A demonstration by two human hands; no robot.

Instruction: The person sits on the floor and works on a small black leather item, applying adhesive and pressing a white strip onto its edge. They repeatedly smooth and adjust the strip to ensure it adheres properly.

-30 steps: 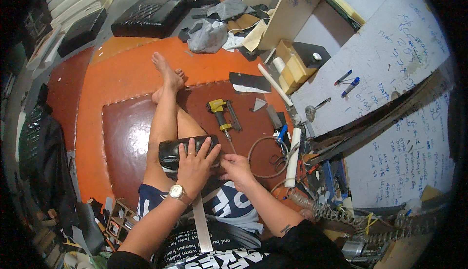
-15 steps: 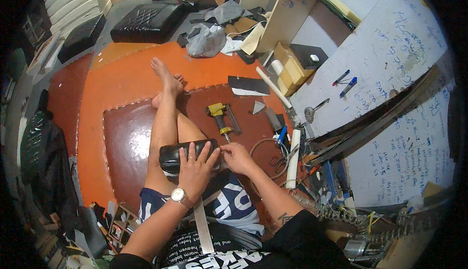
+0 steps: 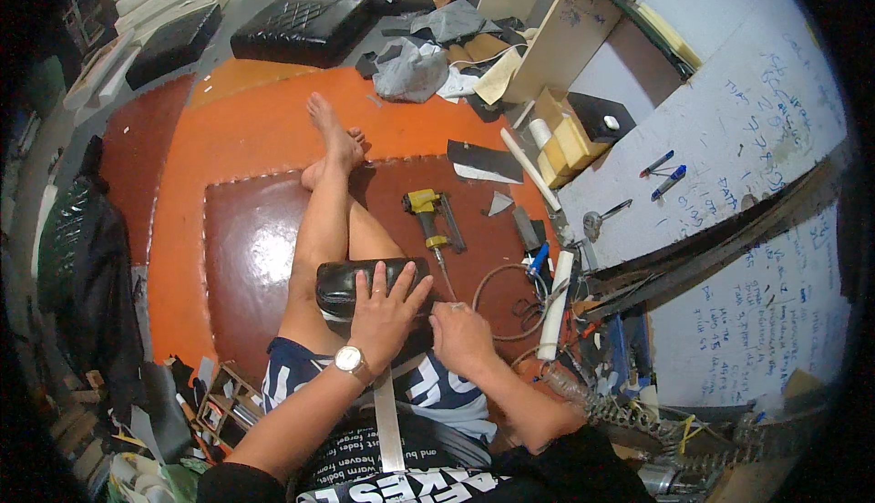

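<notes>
A black, shiny padded cushion [image 3: 337,290] rests across my lap, and pale material shows along its near edge. My left hand [image 3: 385,319], with a watch at the wrist, lies on top of it, fingers spread and stretched out. Close by the cushion's right side, my right hand [image 3: 463,339] is closed with its fingers curled. What it grips, if anything, is hidden behind the fingers. A yellow and black staple gun [image 3: 427,216] lies on the brown mat beyond the cushion, its hose running back toward my right hand.
Scissors [image 3: 530,312] and a white tube [image 3: 556,305] lie right of my knees. A coiled hose [image 3: 602,407] and assorted tools crowd the lower right. Pens [image 3: 668,182] rest on a written-on white board [image 3: 729,129]. Black padded seats [image 3: 305,29] stand at the back.
My right hand has moved toward my body along the cushion's right side, its fingers more curled. My left hand stays spread on the cushion. The whole view has shifted slightly.
</notes>
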